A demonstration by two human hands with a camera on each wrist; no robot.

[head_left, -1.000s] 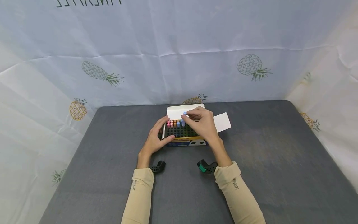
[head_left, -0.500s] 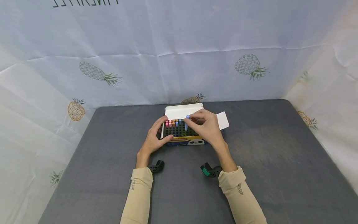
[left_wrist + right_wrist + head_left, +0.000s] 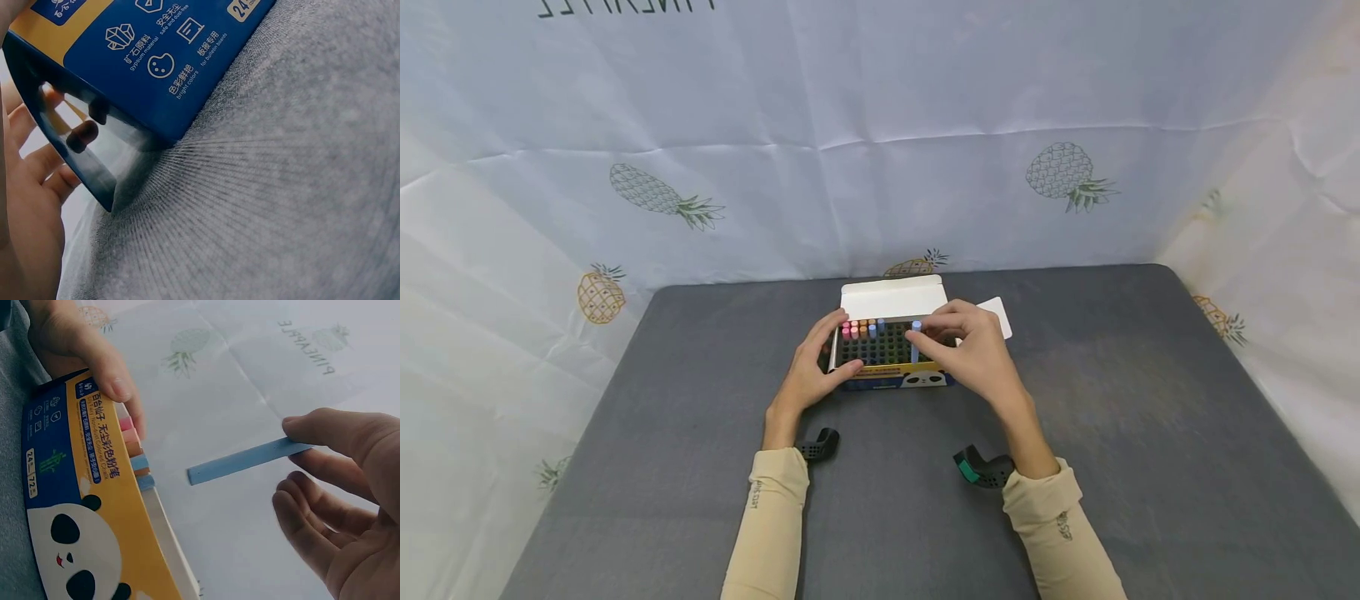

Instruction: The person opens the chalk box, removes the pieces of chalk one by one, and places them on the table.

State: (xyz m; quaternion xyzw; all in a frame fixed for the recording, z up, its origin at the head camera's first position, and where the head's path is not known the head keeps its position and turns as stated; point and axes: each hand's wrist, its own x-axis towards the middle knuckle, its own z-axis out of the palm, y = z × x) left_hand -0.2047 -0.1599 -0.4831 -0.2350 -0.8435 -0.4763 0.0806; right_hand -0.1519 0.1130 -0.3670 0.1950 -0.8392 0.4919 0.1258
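Clock directions take the box as centre, seen from your head. On the grey bench [image 3: 887, 500] sits an open, blue-and-yellow cardboard box [image 3: 880, 380], its near wall printed with a black-and-white panda face [image 3: 923, 380] toward 4 o'clock. At 9 o'clock, your left hand [image 3: 808, 368] grips the box's end, fingers and thumb spread wide around it, thumb lying over the near edge. At 3 o'clock, your right hand [image 3: 973, 348] is nearly closed, pinching a slim, pale-blue chalk stick [image 3: 244, 460] between thumb and fingertips. The stick is upright over the 2 o'clock part of the dark, holed tray [image 3: 887, 350]; the right wrist view shows it clear of the box wall. Inside, toward 10 and 11 o'clock, upright pink, orange and blue chalk sticks [image 3: 863, 331] stand close together. A white cardboard lid [image 3: 893, 297] stands raised at 12 o'clock, and a white side flap [image 3: 997, 315] juts out between 2 and 3. Beyond 12 o'clock hangs a pale, pineapple-printed fabric curtain [image 3: 880, 200].
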